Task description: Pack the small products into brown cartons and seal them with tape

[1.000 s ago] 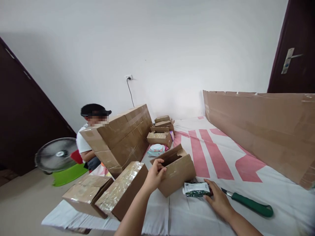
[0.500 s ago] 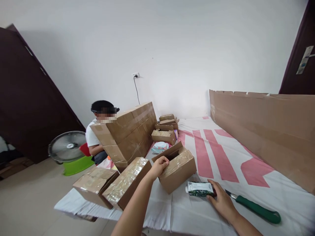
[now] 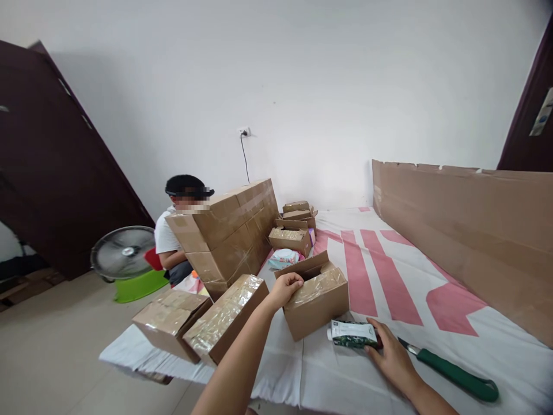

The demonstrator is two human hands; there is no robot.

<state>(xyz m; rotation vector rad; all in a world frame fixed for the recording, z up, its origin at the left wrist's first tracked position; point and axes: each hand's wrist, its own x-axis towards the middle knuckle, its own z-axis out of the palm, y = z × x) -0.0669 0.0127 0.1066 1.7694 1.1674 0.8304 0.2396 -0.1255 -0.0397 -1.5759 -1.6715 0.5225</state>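
My left hand (image 3: pixel 288 288) has its fingers curled over the left edge of a cardboard box (image 3: pixel 317 308) with clear tape on top; one flap stands up at its far side. In my right hand (image 3: pixel 389 349) is a small drink carton (image 3: pixel 352 334), white and dark green with a white cap, lying on its side on the sheet. The thumb and fingers grip its right end. Just right of that hand lies a knife (image 3: pixel 455 372) with a green handle, its blade pointing toward the hand.
Two taped boxes (image 3: pixel 227 317) stand at the left edge. Behind them rises a large box stack (image 3: pixel 228 230), with a person (image 3: pixel 170 233) beyond it. A wipes pack (image 3: pixel 285 258) and smaller boxes (image 3: pixel 289 237) lie farther back. A cardboard panel (image 3: pixel 462 230) stands at right; a fan (image 3: pixel 125 251) is at left.
The whole view has swung slightly left, so things appear a little farther right. Both hands keep the same hold on the box and the carton.
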